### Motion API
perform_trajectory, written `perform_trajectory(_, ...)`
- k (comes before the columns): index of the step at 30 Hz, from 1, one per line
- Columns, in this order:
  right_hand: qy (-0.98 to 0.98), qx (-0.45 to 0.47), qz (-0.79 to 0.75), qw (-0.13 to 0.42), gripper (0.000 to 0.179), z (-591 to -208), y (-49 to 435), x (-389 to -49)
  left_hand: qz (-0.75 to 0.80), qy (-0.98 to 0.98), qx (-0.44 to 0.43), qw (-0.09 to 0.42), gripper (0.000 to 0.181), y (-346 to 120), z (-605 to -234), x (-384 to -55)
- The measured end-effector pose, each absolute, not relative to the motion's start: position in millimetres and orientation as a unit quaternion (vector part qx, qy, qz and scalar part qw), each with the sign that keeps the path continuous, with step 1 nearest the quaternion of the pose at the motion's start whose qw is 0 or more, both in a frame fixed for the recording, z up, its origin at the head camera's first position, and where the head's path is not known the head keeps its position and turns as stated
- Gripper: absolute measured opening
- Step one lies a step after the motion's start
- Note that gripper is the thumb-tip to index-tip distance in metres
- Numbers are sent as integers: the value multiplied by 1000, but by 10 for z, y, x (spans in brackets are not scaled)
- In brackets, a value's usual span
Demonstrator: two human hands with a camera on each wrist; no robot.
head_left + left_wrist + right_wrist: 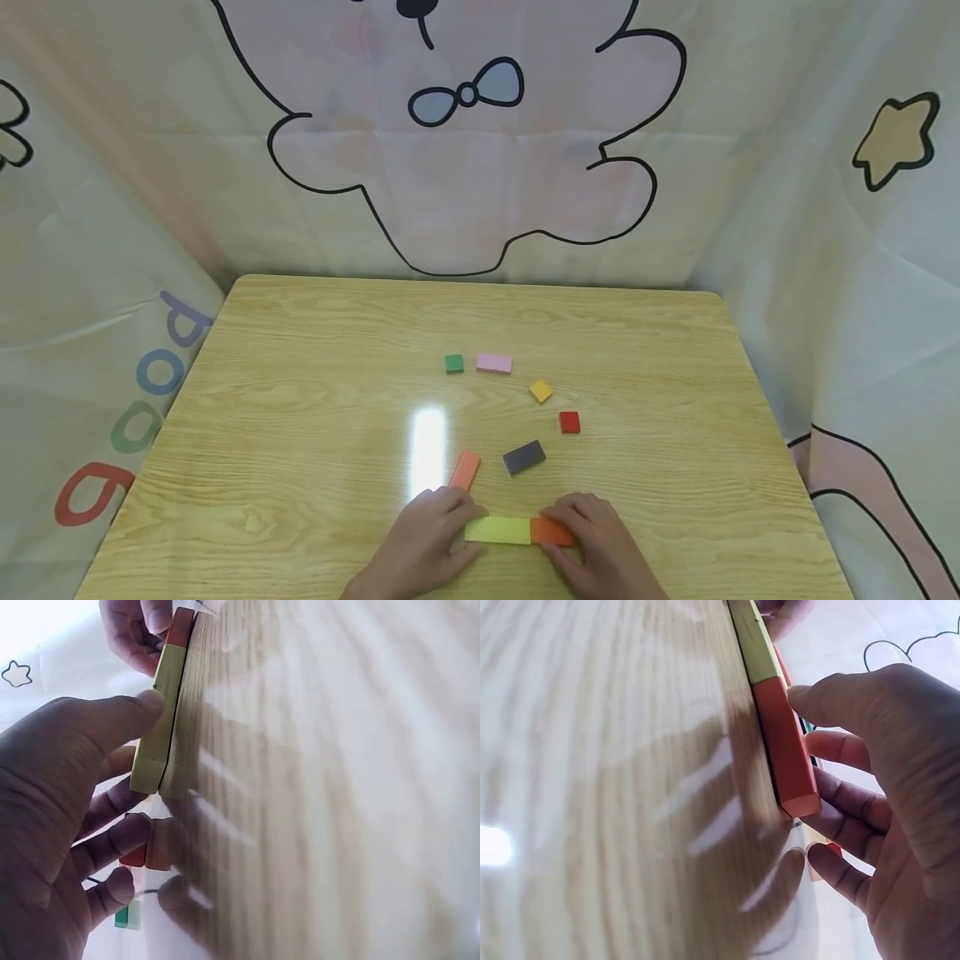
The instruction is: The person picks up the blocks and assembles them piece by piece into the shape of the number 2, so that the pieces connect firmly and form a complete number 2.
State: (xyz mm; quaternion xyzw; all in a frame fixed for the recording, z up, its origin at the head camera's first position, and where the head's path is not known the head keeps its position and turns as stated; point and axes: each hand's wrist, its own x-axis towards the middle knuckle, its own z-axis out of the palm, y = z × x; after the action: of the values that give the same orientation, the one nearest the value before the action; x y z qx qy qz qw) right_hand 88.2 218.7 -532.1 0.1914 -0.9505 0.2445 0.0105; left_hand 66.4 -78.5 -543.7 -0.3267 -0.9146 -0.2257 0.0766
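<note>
A yellow-green block (pixel 498 530) and an orange block (pixel 551 532) lie end to end in a row near the table's front, touching each other. My left hand (pixel 429 537) pinches the yellow-green block, thumb on its near side and fingertips behind; its other fingers spread loosely in the left wrist view. On the other end, my right hand (pixel 596 537) pinches the orange block between thumb and fingers. Just beyond the left fingers lies a salmon block (pixel 465 471), its lower end hidden by the hand. A dark grey block (pixel 524 457) lies beyond the row.
Farther back on the wooden table (pixel 300 400) lie a green block (pixel 453 363), a pink block (pixel 494 363), a yellow block (pixel 541 391) and a red block (pixel 570 422). Printed curtain cloth (pixel 480 183) hangs behind the table and along both sides.
</note>
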Motion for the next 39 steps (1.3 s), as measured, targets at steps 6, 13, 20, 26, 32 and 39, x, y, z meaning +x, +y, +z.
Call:
perform_trajectory(6,-952,184,245,18,34,-5296,2209,859,-245,-907,-327,104,40,-811,-5419,658)
perform_trajectory(13,-943,204,256,60,30,-5286,2190,805,-282,-892,-316,157,28,-885,-5414,527)
perform_trajectory(20,-941,201,259,85,27,-5262,2150,754,-281,-914,-254,144,25,-936,-5352,411)
perform_trajectory(26,-933,207,280,92,30,-5228,2068,692,-272,-942,-184,71,32,-890,-5314,361)
perform_trajectory(32,-924,216,299,98,30,-5212,1976,631,-291,-943,-160,24,34,-852,-5303,343)
perform_trajectory(39,-927,208,300,89,24,-5188,1885,541,-305,-940,-153,1,37,-821,-5288,325)
